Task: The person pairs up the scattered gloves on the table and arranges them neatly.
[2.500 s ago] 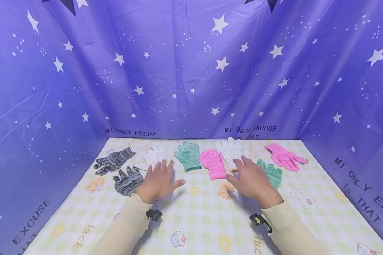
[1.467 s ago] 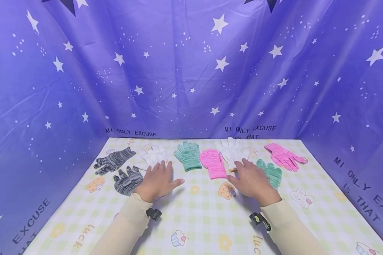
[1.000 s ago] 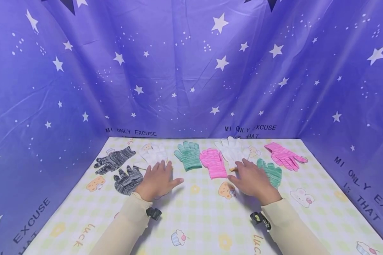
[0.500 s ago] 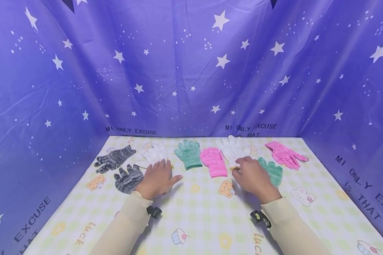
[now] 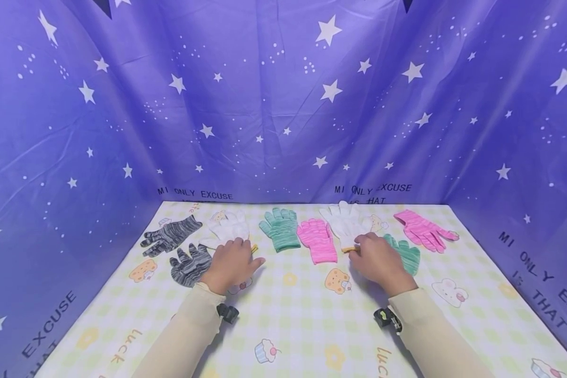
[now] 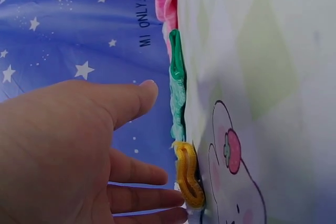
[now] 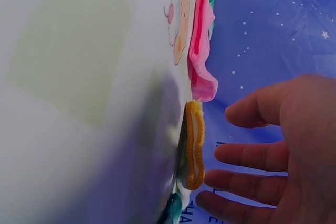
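My left hand (image 5: 233,266) hovers at the cuff of the left white glove (image 5: 231,224), thumb spread away from the other fingers. In the left wrist view its fingertips come close to the yellow cuff (image 6: 190,176); whether they touch it I cannot tell. My right hand (image 5: 380,261) is beside the yellow cuff (image 7: 195,145) of the other white glove (image 5: 345,223), with thumb and fingers apart and nothing between them. Below the left hand's wrist side lies a grey-black glove (image 5: 191,265), and partly behind the right hand a green glove (image 5: 408,256).
Between the hands lie another green glove (image 5: 280,231) and a pink glove (image 5: 317,241). A second grey-black glove (image 5: 170,236) is at far left, a second pink one (image 5: 424,231) at far right. A purple star-printed curtain (image 5: 264,105) stands behind the checked tablecloth (image 5: 307,320).
Both hands stay over the same gloves. The left thumb draws in a little and more of that yellow cuff shows. The right hand shifts slightly right, its thumb closer to its fingers.
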The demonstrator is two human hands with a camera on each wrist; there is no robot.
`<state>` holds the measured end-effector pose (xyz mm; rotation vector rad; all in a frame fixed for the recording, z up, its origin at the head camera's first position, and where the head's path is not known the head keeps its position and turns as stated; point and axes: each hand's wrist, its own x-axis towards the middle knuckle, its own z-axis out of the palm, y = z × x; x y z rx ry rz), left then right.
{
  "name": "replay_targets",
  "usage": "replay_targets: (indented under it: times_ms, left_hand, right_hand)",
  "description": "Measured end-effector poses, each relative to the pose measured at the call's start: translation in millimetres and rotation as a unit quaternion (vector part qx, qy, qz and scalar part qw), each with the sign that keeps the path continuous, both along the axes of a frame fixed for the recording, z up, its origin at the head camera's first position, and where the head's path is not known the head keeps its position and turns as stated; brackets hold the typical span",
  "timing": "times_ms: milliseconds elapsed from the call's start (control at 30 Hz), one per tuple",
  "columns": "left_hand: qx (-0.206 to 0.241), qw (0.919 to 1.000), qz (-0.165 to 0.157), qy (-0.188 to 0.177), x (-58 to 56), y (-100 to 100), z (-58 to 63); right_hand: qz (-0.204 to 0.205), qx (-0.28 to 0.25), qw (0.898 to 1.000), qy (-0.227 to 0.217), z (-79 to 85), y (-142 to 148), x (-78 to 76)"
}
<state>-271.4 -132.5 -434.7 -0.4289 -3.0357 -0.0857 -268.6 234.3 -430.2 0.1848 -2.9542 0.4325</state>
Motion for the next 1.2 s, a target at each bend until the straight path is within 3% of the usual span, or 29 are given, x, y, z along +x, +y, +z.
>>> replay_targets:
  times_ms: [667,1200]
  left_hand:
    - [-0.007,0.9996,-0.001,-0.028,2.9,-1.3,-0.3]
    - [0.015,0.9991,-0.002,-0.04,5.0,-0.4,-0.4]
  right_hand:
    - [0.019,0.001,1.0,-0.005,-7.6,1.9,-6.4]
    - [0.031,0.031,0.998,-0.037,-8.7,1.1,-7.2]
